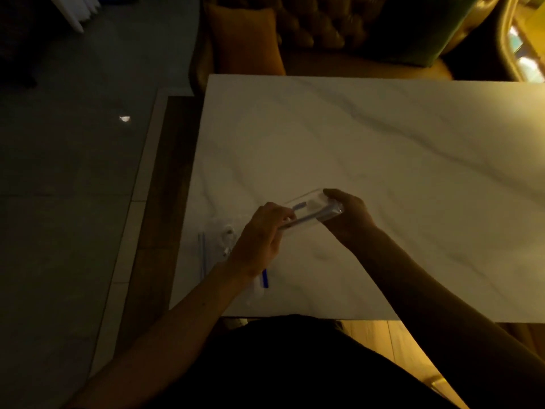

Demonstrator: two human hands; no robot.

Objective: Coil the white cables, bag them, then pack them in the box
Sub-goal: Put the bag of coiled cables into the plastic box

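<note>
Both hands hold one clear zip bag [308, 213] between them, just above a white marble table [383, 143]. The left hand [261, 234] pinches the bag's left end with curled fingers, close to its blue seal strip. The right hand [349, 214] curls fingers and thumb round the bag's right end. The bag hangs tilted, its right end farther from the person than its left. Inside it, beside the right hand's fingertips, sits one small white bundle [314, 205], probably a coiled cable; the dim light blurs it.

Left of the held bag, the table's left edge runs fairly near, with dark floor past it. Toward the person from the held bag, the table's near edge lies a little way off, crossed by both forearms. To the right of the held bag and beyond it, the marble stretches wide to the far edge, where a chair with an orange cushion [241, 39] stands.

Counted by their blue strips, there appear to be three bags. One is the held bag. A second bag [203, 261] lies flat on the marble, left of the held bag and nearer the person. A third bag [259, 286] lies nearer still, partly under the left wrist. One white cable [228, 237] lies beside the second bag's strip, just left of the left hand. Whether it is inside that bag cannot be told.
</note>
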